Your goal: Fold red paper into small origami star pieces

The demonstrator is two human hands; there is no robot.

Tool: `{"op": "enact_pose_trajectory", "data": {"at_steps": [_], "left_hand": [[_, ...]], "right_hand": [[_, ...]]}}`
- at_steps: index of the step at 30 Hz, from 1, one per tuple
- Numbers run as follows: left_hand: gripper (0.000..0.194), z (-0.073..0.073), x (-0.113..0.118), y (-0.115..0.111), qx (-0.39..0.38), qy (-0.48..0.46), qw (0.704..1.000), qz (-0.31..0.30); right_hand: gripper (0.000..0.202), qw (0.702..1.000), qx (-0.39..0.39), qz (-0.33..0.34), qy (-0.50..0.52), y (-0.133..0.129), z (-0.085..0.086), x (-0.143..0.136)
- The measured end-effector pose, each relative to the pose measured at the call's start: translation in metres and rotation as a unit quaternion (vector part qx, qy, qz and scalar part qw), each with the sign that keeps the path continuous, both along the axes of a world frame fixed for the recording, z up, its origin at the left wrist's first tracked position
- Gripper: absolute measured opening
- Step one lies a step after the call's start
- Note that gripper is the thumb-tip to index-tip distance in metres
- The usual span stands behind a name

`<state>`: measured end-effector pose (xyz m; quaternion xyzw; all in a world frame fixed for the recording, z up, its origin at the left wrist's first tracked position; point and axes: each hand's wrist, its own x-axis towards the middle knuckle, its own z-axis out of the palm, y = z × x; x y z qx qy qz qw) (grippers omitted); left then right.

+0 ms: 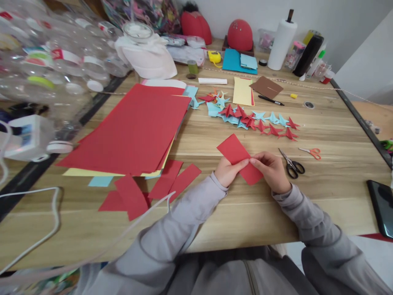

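Clear plastic bottles crowd the far left; next, a stack of red paper sheets lies over yellow ones, with loose red paper strips at its near edge; then the left hand grips the red paper rectangle from beneath, thumb on top; the right hand pinches that same rectangle at its right side, the two thumb tips meeting or nearly so, above the wooden table; beyond them lie red and blue folded paper stars; right of the hands, black-handled scissors, orange-handled scissors, then a smartphone at the table's edge.
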<state>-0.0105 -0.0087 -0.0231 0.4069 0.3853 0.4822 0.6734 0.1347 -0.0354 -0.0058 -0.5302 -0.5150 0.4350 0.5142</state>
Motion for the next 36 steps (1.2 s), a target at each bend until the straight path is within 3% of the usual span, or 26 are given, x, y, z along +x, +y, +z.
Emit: {"op": "enact_pose_trajectory", "data": {"at_steps": [9,15,24,36], "left_hand": [[0.033,0.005,-0.008,0.009,-0.004,-0.013,0.991,0.131],[0.037,0.014,-0.009,0.007,-0.006,-0.039,0.992,0.122],[0.029,0.012,-0.010,0.003,0.019,0.001,0.994,0.105],[0.025,0.014,-0.011,0.006,0.068,0.046,0.978,0.194]], "right_hand": [[0.033,0.991,-0.099,0.056,0.064,-0.004,0.008,-0.003],[0.032,0.989,-0.102,0.102,0.042,-0.005,0.004,-0.002],[0.031,0.988,-0.041,0.140,-0.042,-0.007,-0.002,-0.004],[0.035,0.979,-0.084,0.179,-0.043,-0.009,0.002,-0.005]]}}
